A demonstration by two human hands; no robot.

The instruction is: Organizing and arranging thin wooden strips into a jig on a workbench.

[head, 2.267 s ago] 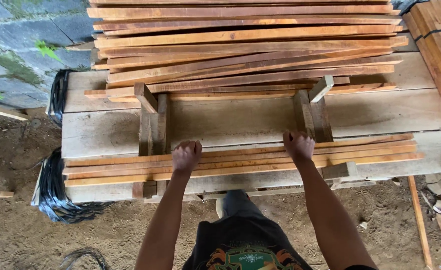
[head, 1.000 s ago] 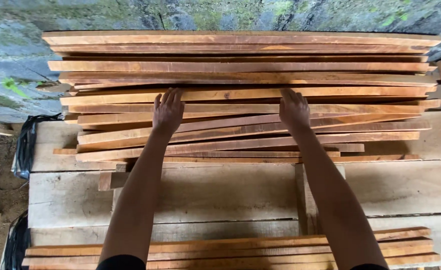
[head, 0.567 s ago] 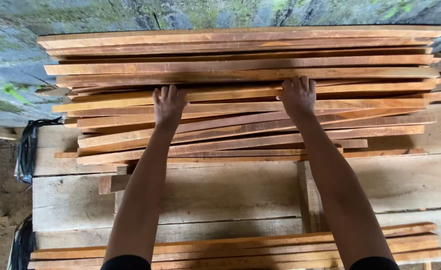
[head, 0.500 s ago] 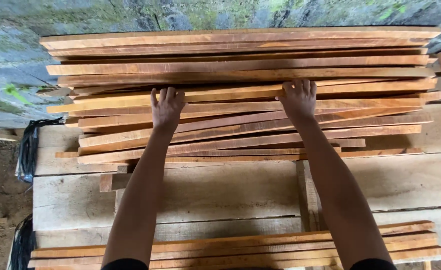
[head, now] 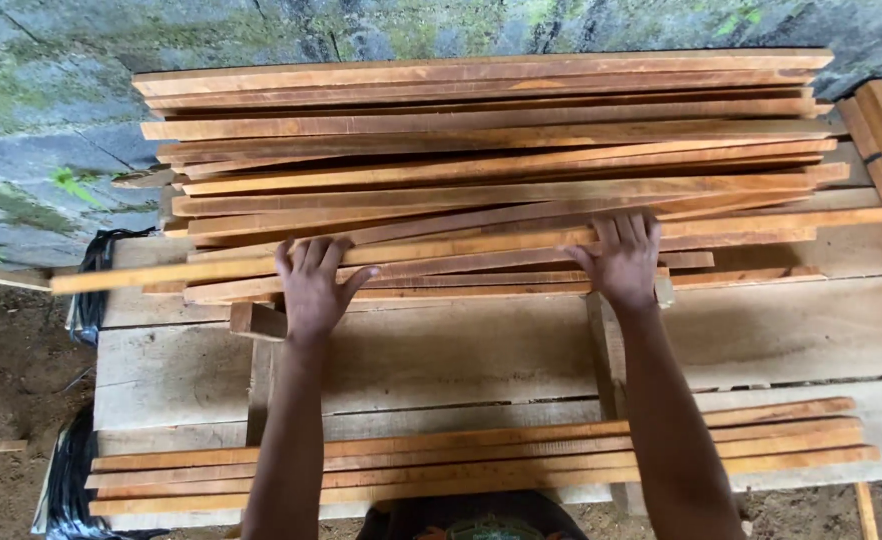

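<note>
Wood slat (head: 481, 245) mid-frame: I'm gripping it off big stack (head: 481, 130) | left hand (head: 313, 285) curling over it | right hand (head: 621, 260) clamping same slat | small stack (head: 481, 465) lying bottom of frame

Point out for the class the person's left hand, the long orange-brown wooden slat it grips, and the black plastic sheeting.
left hand (head: 311, 285), head view, back of the hand.
long orange-brown wooden slat (head: 141, 276), head view, its left end.
black plastic sheeting (head: 89, 300), head view, upper bunch beside the planks.
</note>
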